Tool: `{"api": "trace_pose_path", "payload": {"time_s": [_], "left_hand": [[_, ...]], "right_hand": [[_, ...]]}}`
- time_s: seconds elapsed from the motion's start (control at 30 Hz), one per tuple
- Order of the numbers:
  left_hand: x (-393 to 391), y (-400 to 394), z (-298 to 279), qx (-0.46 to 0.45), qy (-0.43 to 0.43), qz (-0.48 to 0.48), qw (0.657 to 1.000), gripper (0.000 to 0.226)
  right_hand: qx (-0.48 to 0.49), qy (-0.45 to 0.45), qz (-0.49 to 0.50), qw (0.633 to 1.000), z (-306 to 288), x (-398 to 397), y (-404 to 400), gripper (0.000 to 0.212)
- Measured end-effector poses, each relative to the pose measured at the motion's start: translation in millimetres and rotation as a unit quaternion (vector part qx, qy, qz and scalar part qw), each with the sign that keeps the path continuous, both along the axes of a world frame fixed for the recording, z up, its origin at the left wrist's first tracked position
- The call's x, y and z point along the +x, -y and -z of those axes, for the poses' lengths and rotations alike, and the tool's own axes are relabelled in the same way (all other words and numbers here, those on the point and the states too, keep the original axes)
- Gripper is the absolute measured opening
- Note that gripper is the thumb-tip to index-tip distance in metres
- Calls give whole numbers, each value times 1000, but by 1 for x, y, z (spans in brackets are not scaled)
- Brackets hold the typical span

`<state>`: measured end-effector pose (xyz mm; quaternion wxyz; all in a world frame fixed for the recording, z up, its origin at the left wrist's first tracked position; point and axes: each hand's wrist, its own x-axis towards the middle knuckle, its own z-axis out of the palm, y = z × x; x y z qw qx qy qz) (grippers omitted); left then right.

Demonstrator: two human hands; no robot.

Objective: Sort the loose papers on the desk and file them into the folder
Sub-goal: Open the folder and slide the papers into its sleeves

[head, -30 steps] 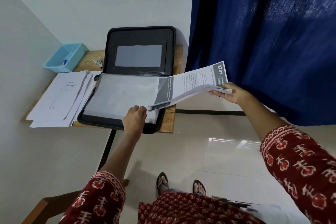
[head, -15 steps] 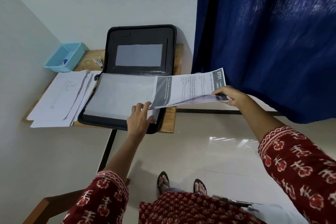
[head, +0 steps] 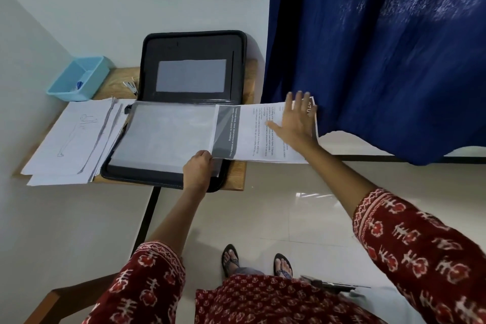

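A black zip folder [head: 168, 179] lies open on the small wooden desk [head: 236, 179], its lid leaning on the wall. A clear plastic sleeve [head: 163, 137] lies across its lower half. A printed sheet [head: 252, 137] with a grey band sticks out of the sleeve's right edge, past the desk. My left hand [head: 197, 171] pinches the sleeve's near right corner. My right hand [head: 297, 121] lies flat with spread fingers on the sheet's outer end. Loose white papers [head: 71, 142] are stacked left of the folder.
A light blue tray [head: 79, 79] stands at the desk's back left corner, with a small stapler-like item [head: 131, 87] beside it. A dark blue curtain [head: 381, 47] hangs to the right. Tiled floor and my sandalled feet [head: 255, 263] are below.
The printed sheet has gone from raised and curved to lying flat, its inner end in the sleeve. My right hand let go of its edge and now presses flat. My left hand curled onto the sleeve corner.
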<state>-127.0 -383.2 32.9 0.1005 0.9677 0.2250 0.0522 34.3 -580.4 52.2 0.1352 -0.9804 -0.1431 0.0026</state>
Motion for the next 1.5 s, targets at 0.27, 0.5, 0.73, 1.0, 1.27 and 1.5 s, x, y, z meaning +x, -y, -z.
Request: {"api": "trace_pose_path", "payload": {"time_s": [0.27, 0.5, 0.73, 1.0, 1.27, 1.5], "left_hand": [[1, 0, -6, -45, 34, -32, 998, 20], [-13, -1, -5, -59, 73, -45, 995, 42], [-14, -24, -2, 85, 60, -12, 994, 22], [-15, -29, -29, 172, 52, 94, 979, 40], [-17, -32, -33, 209, 52, 187, 958, 41], [-18, -38, -23, 149, 106, 106, 977, 35]], "right_hand": [[5, -51, -437, 898, 1, -67, -64, 44], [-4, 58, -431, 900, 6, -75, -76, 42], [-77, 116, -431, 891, 7, -76, -83, 40], [-100, 188, -459, 863, 12, -70, -88, 34], [-164, 190, -464, 850, 10, -75, -93, 25], [-181, 180, -482, 838, -3, -64, -88, 25]]}}
